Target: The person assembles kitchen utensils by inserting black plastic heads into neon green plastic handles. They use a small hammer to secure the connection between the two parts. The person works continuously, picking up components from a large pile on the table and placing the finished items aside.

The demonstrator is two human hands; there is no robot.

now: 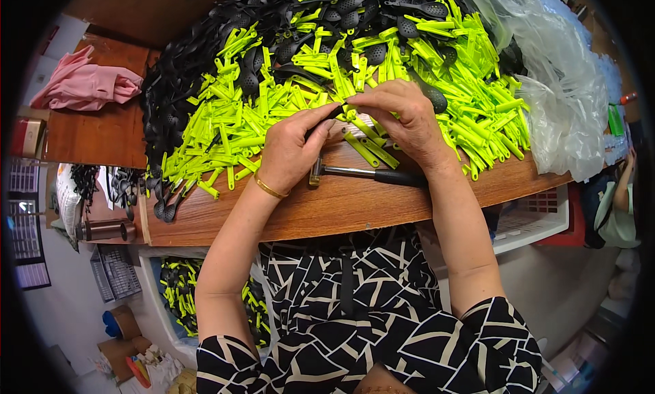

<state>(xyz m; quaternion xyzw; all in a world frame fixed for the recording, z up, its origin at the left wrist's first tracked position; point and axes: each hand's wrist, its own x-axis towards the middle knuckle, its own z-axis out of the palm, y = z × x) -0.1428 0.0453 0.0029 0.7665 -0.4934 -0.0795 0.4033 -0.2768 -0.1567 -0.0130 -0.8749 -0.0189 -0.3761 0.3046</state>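
Observation:
My left hand (292,143) is closed round a slim black plastic piece (333,113), most of it hidden by the fingers; it resembles the handle end of the black spoons in the heap. Right at the tip of that piece, my right hand (409,120) has thumb and forefinger pinched together. What sits between those fingers is too small to tell. Below both hands a hammer (355,172) lies on the wooden table (307,220), its black grip pointing right. Loose lime-green handle pieces (365,148) lie just beyond it.
Lime-green handle pieces (481,107) spread widely over the table, with black perforated spoons (351,15) piled behind. Clear plastic sheeting (559,87) drapes the right side. A bin (179,292) of black-and-green pieces stands below at left. Pink cloth (89,80) lies far left.

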